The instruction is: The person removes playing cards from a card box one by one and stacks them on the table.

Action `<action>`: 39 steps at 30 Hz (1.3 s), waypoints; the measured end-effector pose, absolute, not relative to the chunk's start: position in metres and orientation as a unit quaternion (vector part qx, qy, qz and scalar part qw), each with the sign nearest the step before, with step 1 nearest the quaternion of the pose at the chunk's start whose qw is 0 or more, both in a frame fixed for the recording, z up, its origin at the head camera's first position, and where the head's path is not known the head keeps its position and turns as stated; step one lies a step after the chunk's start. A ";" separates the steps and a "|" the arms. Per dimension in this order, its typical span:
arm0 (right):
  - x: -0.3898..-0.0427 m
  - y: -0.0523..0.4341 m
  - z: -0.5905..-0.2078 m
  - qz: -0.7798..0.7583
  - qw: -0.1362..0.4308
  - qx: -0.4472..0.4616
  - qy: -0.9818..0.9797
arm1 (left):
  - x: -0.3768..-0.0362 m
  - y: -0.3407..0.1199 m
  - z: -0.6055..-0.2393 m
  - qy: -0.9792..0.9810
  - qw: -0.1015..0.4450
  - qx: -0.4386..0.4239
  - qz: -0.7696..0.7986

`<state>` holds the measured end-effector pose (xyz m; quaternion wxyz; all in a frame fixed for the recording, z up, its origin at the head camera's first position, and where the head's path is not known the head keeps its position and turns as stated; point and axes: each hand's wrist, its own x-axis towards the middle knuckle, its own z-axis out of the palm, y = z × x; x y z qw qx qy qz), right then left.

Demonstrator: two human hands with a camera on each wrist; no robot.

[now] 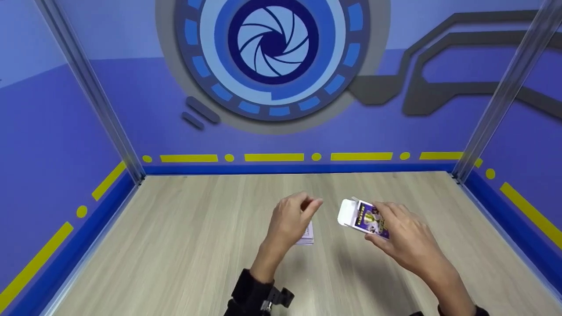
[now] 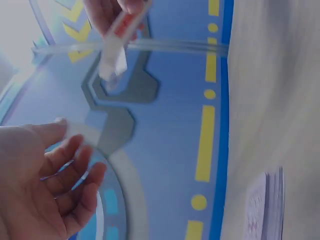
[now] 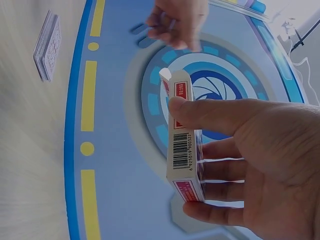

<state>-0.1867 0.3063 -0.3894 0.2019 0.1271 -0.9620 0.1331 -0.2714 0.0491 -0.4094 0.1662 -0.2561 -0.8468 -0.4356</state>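
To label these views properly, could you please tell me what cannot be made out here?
Card stack, head view: partly hidden behind the left hand.
Card stack, left wrist view: cut off by the bottom edge.
Card box, head view: one end covered by the right hand.
Red print on the box, left wrist view: blurred.

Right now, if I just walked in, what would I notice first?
Probably the big blue circle on the back wall. Next, the little purple box with its white flap out, held in the right hand. The card stack lies on the table near the left hand.
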 end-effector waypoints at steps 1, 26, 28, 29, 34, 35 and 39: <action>-0.187 0.306 -0.390 0.133 0.202 0.128 -0.962 | -0.268 0.052 -0.407 -0.836 0.171 -0.264 -0.450; -0.186 0.289 -0.395 0.126 0.211 0.182 -0.952 | -0.245 0.085 -0.411 -0.808 0.071 -0.299 -0.503; -0.186 0.289 -0.396 0.126 0.215 0.187 -0.950 | -0.245 0.085 -0.412 -0.812 0.057 -0.290 -0.503; -0.186 0.288 -0.396 0.126 0.215 0.188 -0.950 | -0.245 0.084 -0.412 -0.813 0.050 -0.287 -0.504; -0.186 0.287 -0.394 0.122 0.212 0.194 -0.950 | -0.247 0.084 -0.414 -0.815 0.022 -0.274 -0.510; -0.185 0.287 -0.394 0.122 0.210 0.195 -0.950 | -0.247 0.084 -0.414 -0.816 0.018 -0.273 -0.509; -0.185 0.285 -0.393 0.122 0.202 0.198 -0.951 | -0.248 0.083 -0.414 -0.817 0.003 -0.266 -0.511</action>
